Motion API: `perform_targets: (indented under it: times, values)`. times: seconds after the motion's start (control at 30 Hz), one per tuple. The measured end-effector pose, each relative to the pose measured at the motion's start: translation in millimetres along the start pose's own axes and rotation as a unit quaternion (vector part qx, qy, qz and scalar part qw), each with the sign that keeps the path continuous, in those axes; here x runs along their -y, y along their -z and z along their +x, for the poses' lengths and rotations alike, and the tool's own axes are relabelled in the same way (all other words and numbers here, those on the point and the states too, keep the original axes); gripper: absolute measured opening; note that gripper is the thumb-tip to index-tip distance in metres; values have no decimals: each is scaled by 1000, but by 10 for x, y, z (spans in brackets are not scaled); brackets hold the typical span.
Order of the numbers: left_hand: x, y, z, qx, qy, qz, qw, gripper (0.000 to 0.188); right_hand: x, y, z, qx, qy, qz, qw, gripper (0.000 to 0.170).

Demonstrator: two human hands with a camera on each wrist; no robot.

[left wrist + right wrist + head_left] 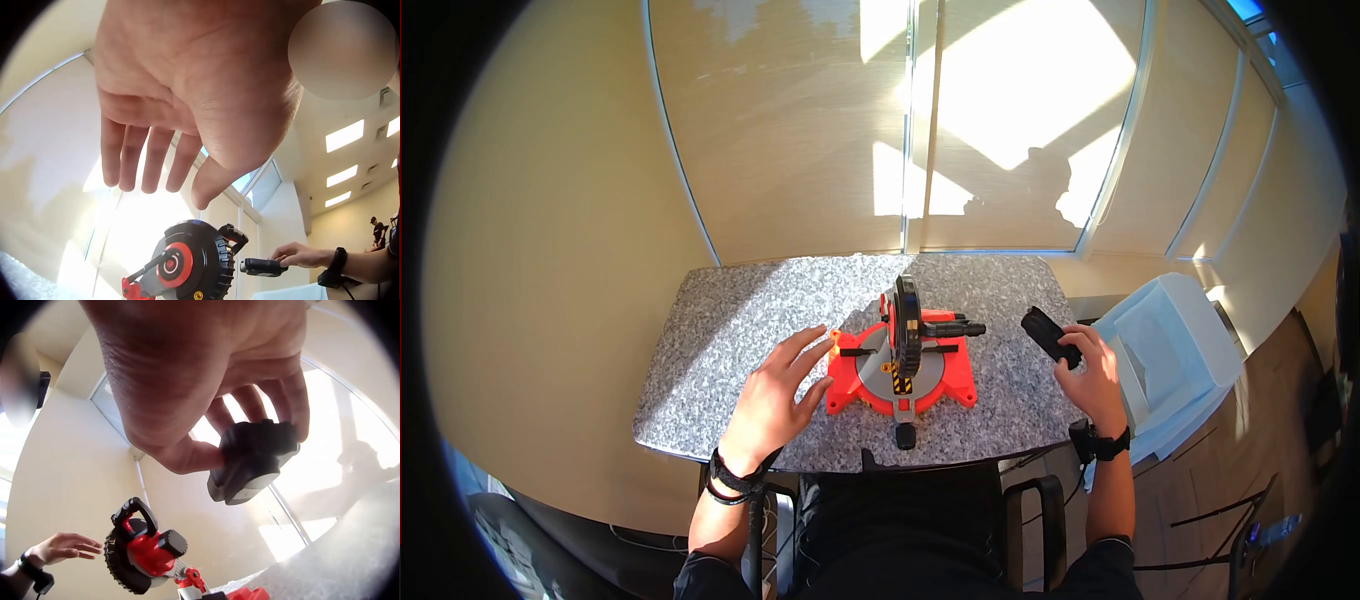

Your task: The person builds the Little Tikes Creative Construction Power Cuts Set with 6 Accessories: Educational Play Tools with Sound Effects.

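Observation:
A red, black and grey toy miter saw stands upright on the speckled grey table, its round black blade raised above the grey turntable. At the saw's left side my left hand hovers, fingers extended and palm bare in the left wrist view; fingertips overlap the base's edge in the head view. To the right of the saw, my right hand pinches a black, elongated, blocky piece with a greyish end between thumb and fingers. The piece is held over the table's right part.
A pale blue lined bin stands beyond the table's right edge. Window shades rise behind the table. Chair armrests flank my lap at the front edge. Another person is far off in the background.

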State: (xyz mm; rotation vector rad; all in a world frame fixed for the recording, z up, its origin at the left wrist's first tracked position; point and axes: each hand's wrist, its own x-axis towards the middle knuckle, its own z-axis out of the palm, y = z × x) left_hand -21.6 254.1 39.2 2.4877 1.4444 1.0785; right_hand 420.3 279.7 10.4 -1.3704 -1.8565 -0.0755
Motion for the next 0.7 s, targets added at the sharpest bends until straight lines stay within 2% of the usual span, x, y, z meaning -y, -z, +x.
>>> perform_targets:
  times: [0.27, 0.37, 0.47, 0.53, 0.7]
  values:
    - [-302, 219, 39, -20, -44, -21, 999, 49, 487, 190, -18, -32, 105, 40, 993, 31]
    - [-378, 269, 58, -16, -65, -28, 997, 51, 724, 253, 20, -25, 142, 44, 989, 33]
    - [-469, 295, 101, -12, -82, -52, 995, 51, 972, 290, 136, -7, 228, 82, 970, 38]
    - [-522, 308, 156, -10, -120, -73, 990, 54, 1121, 296, 210, 0, 247, 97, 964, 38]
    - [-620, 322, 224, -10, -148, -100, 984, 61, 1394, 243, 402, 19, 299, 137, 944, 40]
